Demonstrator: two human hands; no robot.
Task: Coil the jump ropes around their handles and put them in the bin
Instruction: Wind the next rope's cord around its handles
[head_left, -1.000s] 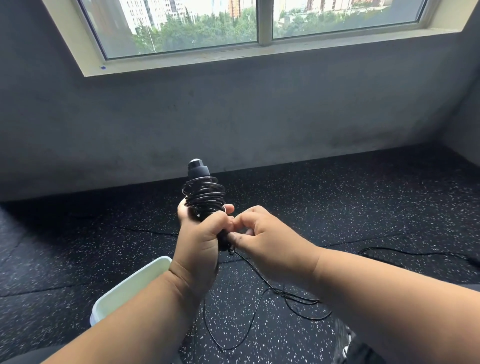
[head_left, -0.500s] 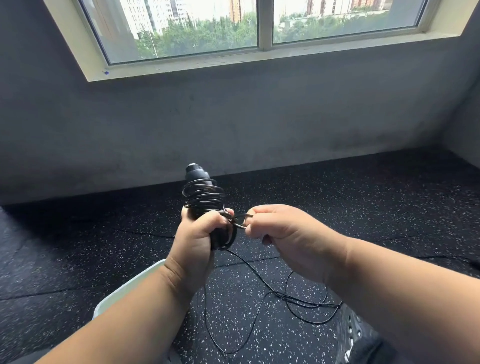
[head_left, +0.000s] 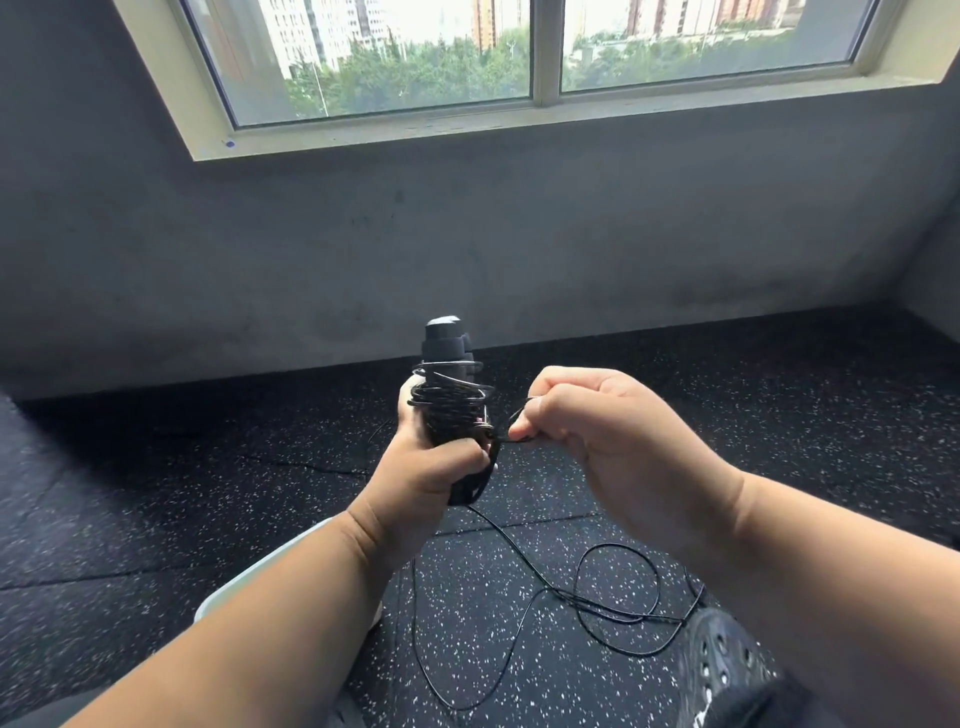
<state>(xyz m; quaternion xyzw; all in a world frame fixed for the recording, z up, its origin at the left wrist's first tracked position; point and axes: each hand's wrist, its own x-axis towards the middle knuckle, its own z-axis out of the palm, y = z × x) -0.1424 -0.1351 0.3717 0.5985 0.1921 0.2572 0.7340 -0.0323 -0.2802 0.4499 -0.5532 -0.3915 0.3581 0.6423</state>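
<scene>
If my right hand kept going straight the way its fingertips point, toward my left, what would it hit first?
Probably the rope-wrapped handles gripped upright in the left hand. The right hand pinches the rope just beside them, fingertips aimed at the coils, though depth is hard to judge.

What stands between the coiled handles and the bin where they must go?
The person's own left forearm crosses over the pale bin and hides most of it, so its opening cannot be judged. The left hand grips the handles, and loose rope trails on the floor beside the bin, uncoiled.
</scene>
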